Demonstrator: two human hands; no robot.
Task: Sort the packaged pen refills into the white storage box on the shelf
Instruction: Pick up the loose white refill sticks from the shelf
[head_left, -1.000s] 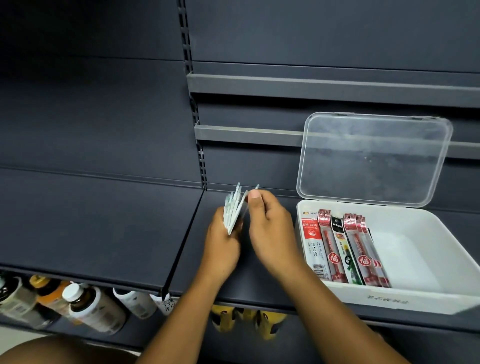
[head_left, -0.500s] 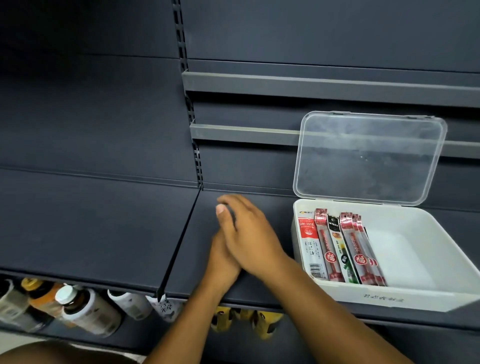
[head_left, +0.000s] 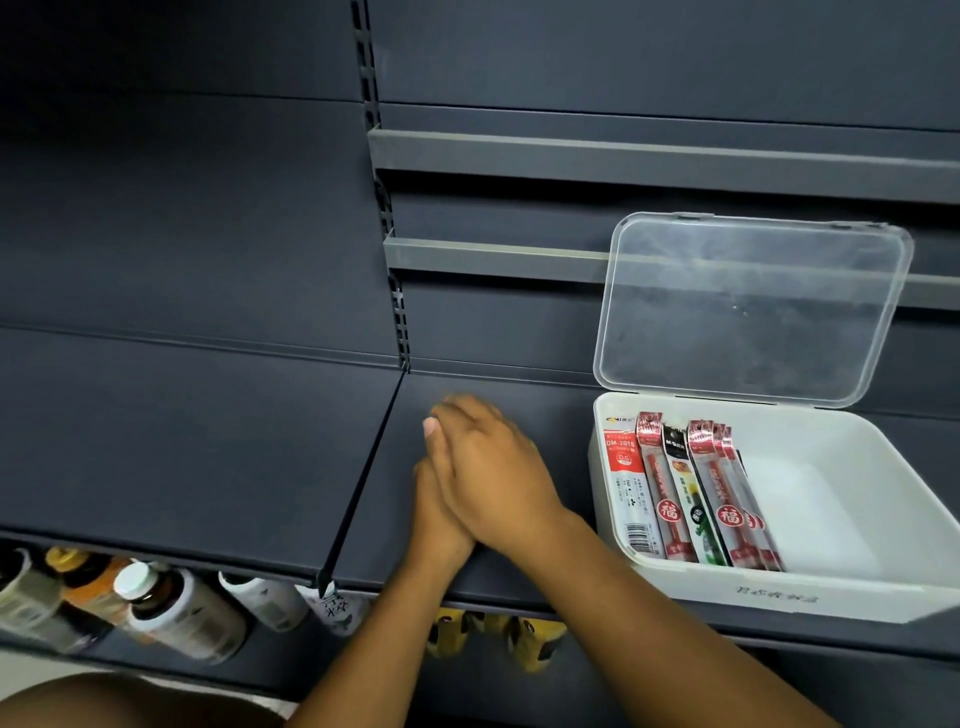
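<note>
held refill bundle, fanned upright a second ago, now hidden: right hand (head_left: 493, 478) lies flat, fingers straight, over left hand (head_left: 434, 519) on shelf (head_left: 208, 441); left's grip cannot tell. sorted refills (head_left: 675, 493) sit at left in white storage box (head_left: 779, 592); bundle likely goes in next
</note>
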